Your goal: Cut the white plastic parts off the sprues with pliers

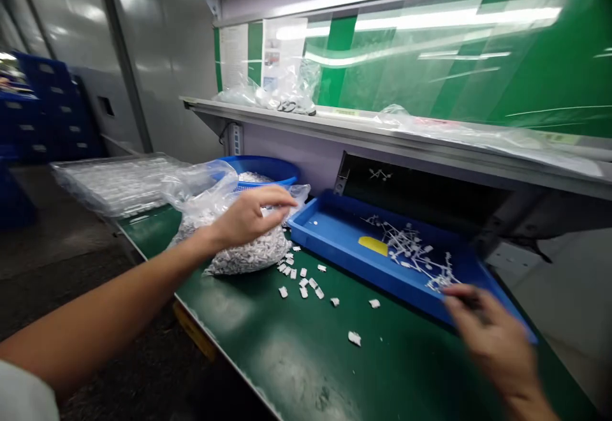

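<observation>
My left hand [251, 217] lies over a clear plastic bag [241, 252] packed with small white parts, its fingers curled on the bag. Several loose white pieces [301, 284] are scattered on the green mat [287, 351] just in front of the bag. My right hand [492, 338] is blurred at the near rim of a shallow blue tray [329, 229], close to a tangle of white plastic runners [411, 252]. Something dark may sit between its fingers, but the blur hides it. A yellow patch [373, 245] lies on the tray floor.
A round blue basket [261, 169] stands behind the bag. Stacked clear trays [117, 185] lie at the bench's left end. A metal shelf [382, 134] above holds plastic bags. Blue crates [48, 108] are stacked at the far left, and the bench's front edge drops to the floor.
</observation>
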### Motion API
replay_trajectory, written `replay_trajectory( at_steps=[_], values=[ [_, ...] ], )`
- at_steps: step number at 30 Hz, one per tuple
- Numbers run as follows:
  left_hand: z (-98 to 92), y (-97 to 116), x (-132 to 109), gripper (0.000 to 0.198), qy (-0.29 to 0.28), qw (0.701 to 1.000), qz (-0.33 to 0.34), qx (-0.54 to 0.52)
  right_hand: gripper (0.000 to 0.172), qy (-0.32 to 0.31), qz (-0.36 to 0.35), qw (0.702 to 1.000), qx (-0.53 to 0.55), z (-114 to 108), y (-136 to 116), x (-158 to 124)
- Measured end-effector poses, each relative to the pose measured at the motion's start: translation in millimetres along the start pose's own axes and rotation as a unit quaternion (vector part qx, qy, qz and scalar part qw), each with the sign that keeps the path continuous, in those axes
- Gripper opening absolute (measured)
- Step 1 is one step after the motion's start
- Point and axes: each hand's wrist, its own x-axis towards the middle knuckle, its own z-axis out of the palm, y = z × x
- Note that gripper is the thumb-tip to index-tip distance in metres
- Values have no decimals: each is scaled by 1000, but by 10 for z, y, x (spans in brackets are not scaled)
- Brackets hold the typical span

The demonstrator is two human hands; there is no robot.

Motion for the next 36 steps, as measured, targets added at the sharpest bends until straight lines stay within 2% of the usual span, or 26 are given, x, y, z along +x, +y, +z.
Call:
replay_trajectory(
  at_steps=[1,3,4,6,9,11,13,15,18,21,23,25,27,29,32,34,36],
  values=[
    [215,145,-103,27,-30,997,46,-57,17,-62,-10,998,18,47,-66,-104],
    [691,445,-324,20,-143,968,175,-106,19,-149,-25,986,76,309,-220,-235],
    [924,578,-423,17,-181,945,252,-101,19,-158,-22,983,93,495,-296,-267],
    [1312,777,-561,14,-211,913,334,-103,20,-156,0,980,123,889,-423,-278],
    [1622,882,-567,13,-204,904,357,-115,22,-131,31,974,181,1339,-546,-187],
    [1695,827,-472,13,-198,909,350,-107,24,-99,35,970,220,1457,-599,-77],
    [1732,690,-364,13,-205,914,339,-86,25,-59,33,966,248,1401,-627,33],
    [1756,498,-285,13,-218,926,303,-50,25,-24,30,964,261,1182,-605,97],
    [1707,224,-217,19,-209,955,209,10,21,-3,23,967,253,668,-422,41],
    [1538,165,-67,21,-186,972,141,32,17,20,26,977,212,184,-90,-143],
    [1468,287,180,17,-191,972,134,8,14,69,10,987,145,-5,122,-245],
    [1542,486,566,20,-197,970,140,-19,11,91,-43,992,80,-72,259,-287],
    [1787,673,1044,23,-198,971,132,-15,11,58,-126,989,46,-58,304,-282],
    [2123,764,1540,18,-206,976,61,28,15,-12,-217,976,21,-18,283,-266],
    [2512,630,2196,20,-172,981,-34,81,20,-78,-278,957,-16,30,240,-270],
    [2590,395,2534,25,-132,981,-93,104,19,-67,-270,960,-27,62,249,-283],
    [2559,119,2795,29,-87,978,-148,121,16,-43,-264,963,-29,115,288,-292]
  ],
)
